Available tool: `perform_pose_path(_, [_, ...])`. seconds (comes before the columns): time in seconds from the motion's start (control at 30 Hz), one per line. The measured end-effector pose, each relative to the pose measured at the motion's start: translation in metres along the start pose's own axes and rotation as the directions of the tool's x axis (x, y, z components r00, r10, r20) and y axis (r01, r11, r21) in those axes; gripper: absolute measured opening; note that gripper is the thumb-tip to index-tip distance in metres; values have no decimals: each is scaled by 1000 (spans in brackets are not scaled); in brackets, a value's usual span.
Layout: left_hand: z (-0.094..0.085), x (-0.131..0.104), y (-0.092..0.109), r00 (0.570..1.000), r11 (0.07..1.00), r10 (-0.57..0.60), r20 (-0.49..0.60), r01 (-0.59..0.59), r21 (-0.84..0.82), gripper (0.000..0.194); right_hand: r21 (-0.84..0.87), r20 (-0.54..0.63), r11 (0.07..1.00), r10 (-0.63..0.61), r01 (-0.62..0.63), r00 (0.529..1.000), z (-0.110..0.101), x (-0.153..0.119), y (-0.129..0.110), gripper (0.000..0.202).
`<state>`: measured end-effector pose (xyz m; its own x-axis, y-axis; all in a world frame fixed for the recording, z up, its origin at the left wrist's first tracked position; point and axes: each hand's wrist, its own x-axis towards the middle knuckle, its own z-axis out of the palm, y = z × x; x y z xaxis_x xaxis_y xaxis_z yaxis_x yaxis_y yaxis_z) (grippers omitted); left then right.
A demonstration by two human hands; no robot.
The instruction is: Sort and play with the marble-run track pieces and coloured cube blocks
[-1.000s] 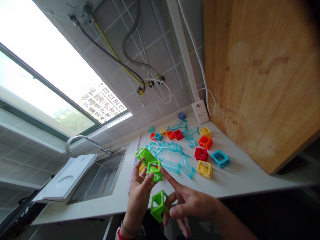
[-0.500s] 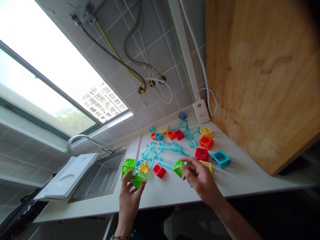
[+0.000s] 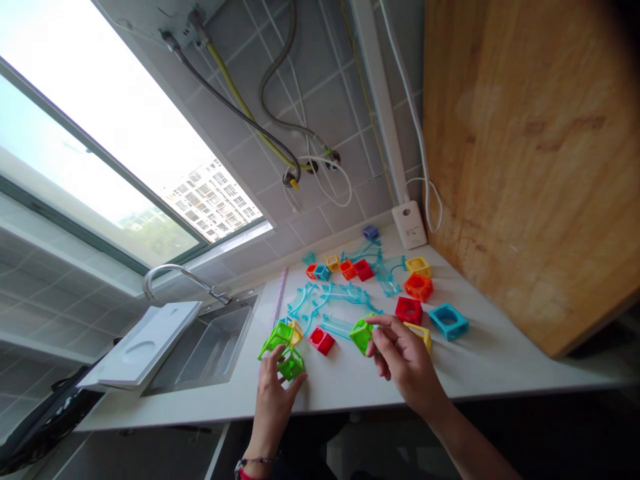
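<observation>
My left hand [image 3: 276, 387] is closed on a pair of joined green blocks [image 3: 291, 364], held above the counter near its front edge. One of them is tilted up and overlaps a yellow block [image 3: 296, 332] behind it. Between thumb and fingers, my right hand [image 3: 400, 357] grips another green block [image 3: 361, 335]. A red block [image 3: 321, 341] lies on the counter between my hands. Clear teal track pieces [image 3: 345, 292] are spread out behind it.
Red [image 3: 409, 311], orange [image 3: 419, 287] and blue [image 3: 449, 321] blocks stand at the right, before a wooden board [image 3: 520, 167]. At the left are a sink [image 3: 215, 347], a faucet [image 3: 180, 268] and a white panel [image 3: 145, 343]. A white box [image 3: 409, 225] stands by the wall.
The joined green blocks in my left hand have turned and shifted right. My right hand's green block has tilted slightly. The whole view has shifted a little.
</observation>
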<state>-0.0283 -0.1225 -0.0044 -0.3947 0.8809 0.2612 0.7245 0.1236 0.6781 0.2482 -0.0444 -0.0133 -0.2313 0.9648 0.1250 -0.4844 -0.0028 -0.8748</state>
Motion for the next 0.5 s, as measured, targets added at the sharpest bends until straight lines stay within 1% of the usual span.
perform_pose_path(0.13, [4, 0, -5, 999, 998, -42, -24, 40, -44, 66, 6, -3, 1000, -2, 2, 1000, 0, 0, -2, 34])
perform_pose_path(0.23, [2, -1, -7, 997, 998, -63, -36, 62, -34, 68, -24, -31, 1000, -11, 11, 999, -1, 2, -3, 35])
perform_pose_path(0.4, [-3, -1, -15, 996, 997, -78, -49, 78, 8, 68, -132, -89, 991, -33, 21, 995, -7, 6, -4, 33])
perform_pose_path(0.5, [-5, -1, -20, 995, 998, -65, -74, 66, 18, 68, -239, -123, 969, -86, 54, 989, -14, 7, -5, 32])
